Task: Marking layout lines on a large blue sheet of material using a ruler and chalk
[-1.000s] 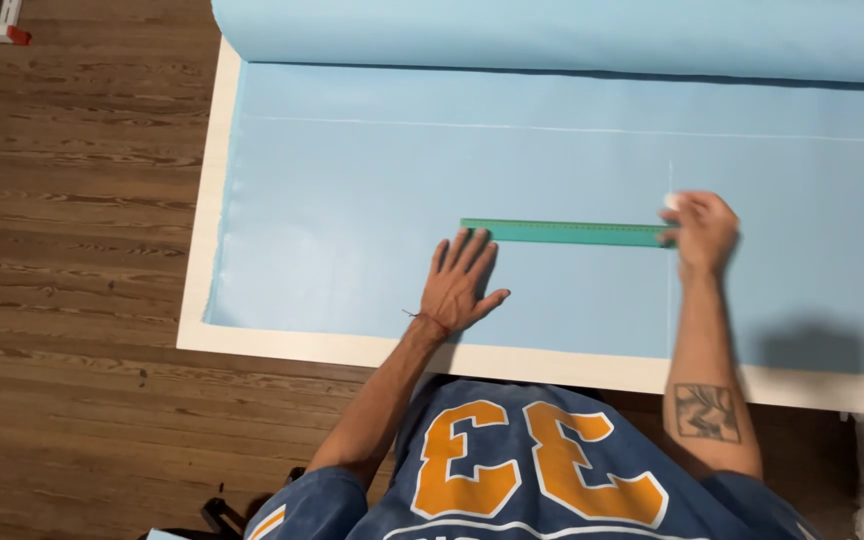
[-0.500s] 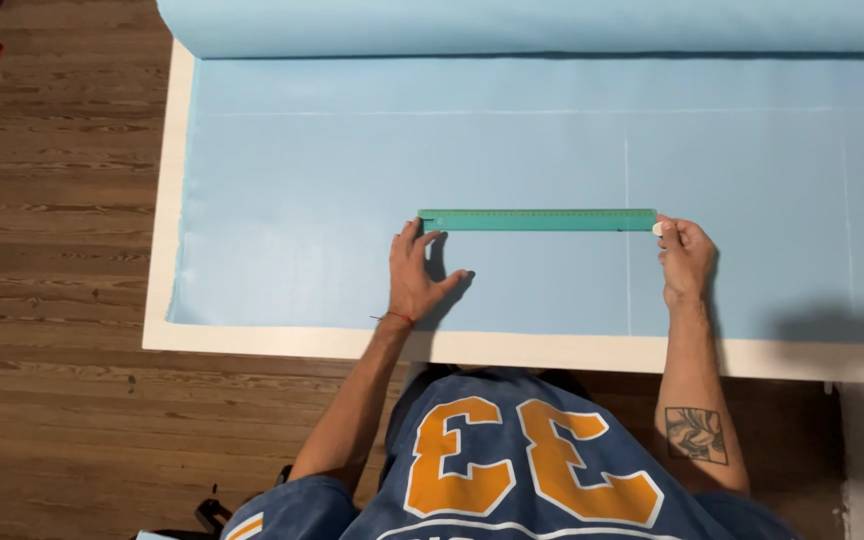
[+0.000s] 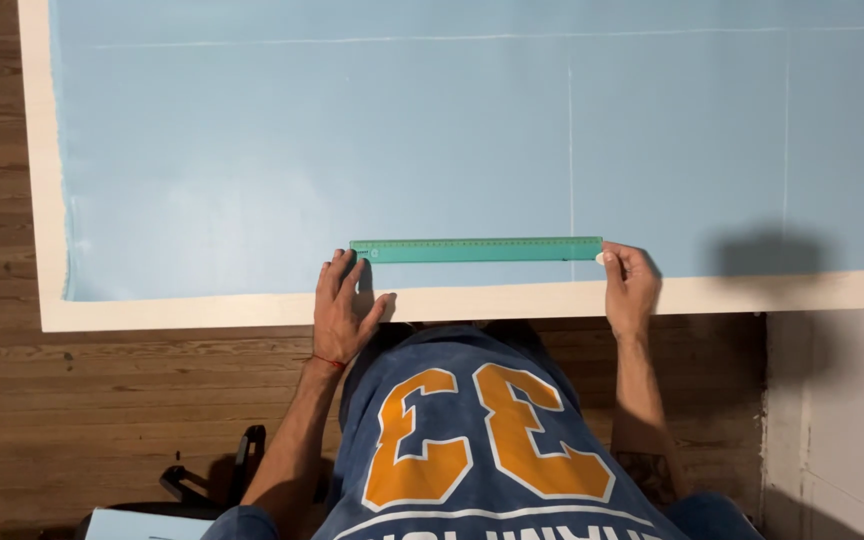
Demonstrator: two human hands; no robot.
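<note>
Pinning a stiff, light green ruler (image 3: 476,249) at frame centre: left hand (image 3: 343,312) fingers spread flat, right hand (image 3: 630,288) pinching white chalk (image 3: 600,258) at its end.

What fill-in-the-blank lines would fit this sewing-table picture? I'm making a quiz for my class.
1. The ruler lying on the light blue fabric is ____ in colour.
2. The left hand rests at the ruler's ____ end.
3. The right hand holds a small piece of white ____ at the ruler's other end.
4. The fabric lies on a ____ table.

Missing words: green; left; chalk; white
</note>
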